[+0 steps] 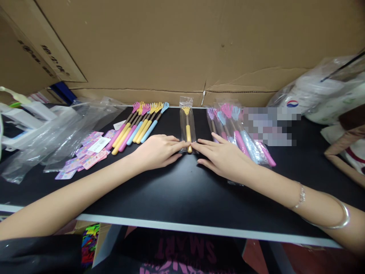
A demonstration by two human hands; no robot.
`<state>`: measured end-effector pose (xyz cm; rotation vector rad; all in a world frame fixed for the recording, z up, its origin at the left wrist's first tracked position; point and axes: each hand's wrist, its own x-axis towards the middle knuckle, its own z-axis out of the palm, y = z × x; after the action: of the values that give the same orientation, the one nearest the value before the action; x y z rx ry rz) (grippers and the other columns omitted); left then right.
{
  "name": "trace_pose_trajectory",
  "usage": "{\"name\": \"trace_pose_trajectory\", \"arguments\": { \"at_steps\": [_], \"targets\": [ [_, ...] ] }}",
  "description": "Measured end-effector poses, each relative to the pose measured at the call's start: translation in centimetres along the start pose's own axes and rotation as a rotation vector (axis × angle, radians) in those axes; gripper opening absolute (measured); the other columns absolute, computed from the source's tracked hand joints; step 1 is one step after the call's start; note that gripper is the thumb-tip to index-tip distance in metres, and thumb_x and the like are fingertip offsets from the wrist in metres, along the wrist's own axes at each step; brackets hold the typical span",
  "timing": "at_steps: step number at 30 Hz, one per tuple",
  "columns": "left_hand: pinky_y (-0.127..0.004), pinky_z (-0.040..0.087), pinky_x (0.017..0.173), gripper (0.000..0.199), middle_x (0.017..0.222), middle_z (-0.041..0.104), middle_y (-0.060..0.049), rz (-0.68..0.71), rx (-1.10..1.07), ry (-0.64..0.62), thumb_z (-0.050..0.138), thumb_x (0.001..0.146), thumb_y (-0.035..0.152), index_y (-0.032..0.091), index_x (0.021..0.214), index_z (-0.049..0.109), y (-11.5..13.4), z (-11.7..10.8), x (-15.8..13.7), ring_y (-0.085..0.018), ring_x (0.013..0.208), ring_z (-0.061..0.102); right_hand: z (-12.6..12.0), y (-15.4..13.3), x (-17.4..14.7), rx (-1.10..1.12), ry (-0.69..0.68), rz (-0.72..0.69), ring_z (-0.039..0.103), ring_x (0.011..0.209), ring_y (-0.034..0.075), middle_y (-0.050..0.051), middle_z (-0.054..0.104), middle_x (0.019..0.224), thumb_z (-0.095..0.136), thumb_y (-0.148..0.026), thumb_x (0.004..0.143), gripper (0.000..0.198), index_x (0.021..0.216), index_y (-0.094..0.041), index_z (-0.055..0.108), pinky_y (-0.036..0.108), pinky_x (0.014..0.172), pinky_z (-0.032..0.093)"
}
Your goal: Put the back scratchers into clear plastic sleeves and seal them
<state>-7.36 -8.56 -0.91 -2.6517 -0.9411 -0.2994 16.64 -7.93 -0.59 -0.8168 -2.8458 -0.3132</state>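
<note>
Currently, the left hand (158, 152) and right hand (228, 158), fingers loosely spread, touch the yellow back scratcher (188, 133) near the rear edge of the tabletop (171, 194). Light, even pressure should keep its clear bag (186, 102) straight.

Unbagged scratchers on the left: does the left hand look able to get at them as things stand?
Probably yes: the left hand is right beside the nearest blue-handled scratcher, with nothing visible between them, though its fingertips are at the bagged yellow scratcher.
</note>
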Motion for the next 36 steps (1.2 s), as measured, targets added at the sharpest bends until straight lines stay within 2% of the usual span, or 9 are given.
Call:
{"name": "trace_pose_trajectory", "arguments": {
  "at_steps": [6,13,21,31,36],
  "targets": [
    [-0.029,0.052,0.087,0.036,0.120,0.067,-0.006,0.028,-0.056,-0.017,0.045,0.096,0.028,0.017,0.129,0.056,-0.2,-0.1,-0.1,-0.018,0.103,0.065,-0.2,0.3,-0.2,0.014,-0.050,-0.033,0.051,0.127,0.029,0.014,0.059,0.132,0.042,-0.031,0.097,0.044,0.136,-0.011,0.051,0.055,0.104,0.039],
    [-0.029,0.051,0.090,0.037,0.120,0.066,-0.006,0.045,-0.063,-0.043,0.046,0.096,0.029,0.017,0.129,0.057,-0.6,-0.7,-0.1,-0.018,0.109,0.061,0.2,0.7,-0.6,0.069,-0.140,-0.059,0.039,0.136,0.030,0.015,0.044,0.145,0.041,-0.037,0.098,0.054,0.142,-0.006,0.042,0.051,0.108,0.037],
    [-0.031,0.048,0.089,0.038,0.123,0.059,-0.008,0.044,-0.025,-0.050,0.048,0.095,0.029,0.023,0.132,0.054,-0.9,-0.8,-0.2,-0.021,0.114,0.054,0.8,0.8,-0.9,0.079,-0.112,-0.040,0.039,0.136,0.032,0.014,0.046,0.145,0.038,-0.041,0.098,0.055,0.143,-0.010,0.042,0.056,0.107,0.036],
    [-0.028,0.046,0.078,0.034,0.110,0.065,-0.005,0.010,0.020,0.018,0.048,0.096,0.037,0.027,0.127,0.058,-1.0,-0.4,-0.1,-0.019,0.104,0.058,1.0,1.0,-1.1,0.104,-0.103,-0.042,0.039,0.135,0.032,0.013,0.046,0.146,0.036,-0.043,0.098,0.057,0.148,-0.016,0.033,0.062,0.108,0.029],
    [-0.028,0.046,0.072,0.033,0.102,0.068,-0.003,-0.027,0.054,0.083,0.049,0.096,0.037,0.027,0.125,0.060,-0.8,0.3,-0.1,-0.018,0.097,0.059,0.9,1.0,-0.7,0.096,-0.107,-0.031,0.042,0.131,0.032,0.012,0.047,0.145,0.038,-0.046,0.097,0.057,0.146,-0.016,0.037,0.063,0.108,0.028]
  ]
}}
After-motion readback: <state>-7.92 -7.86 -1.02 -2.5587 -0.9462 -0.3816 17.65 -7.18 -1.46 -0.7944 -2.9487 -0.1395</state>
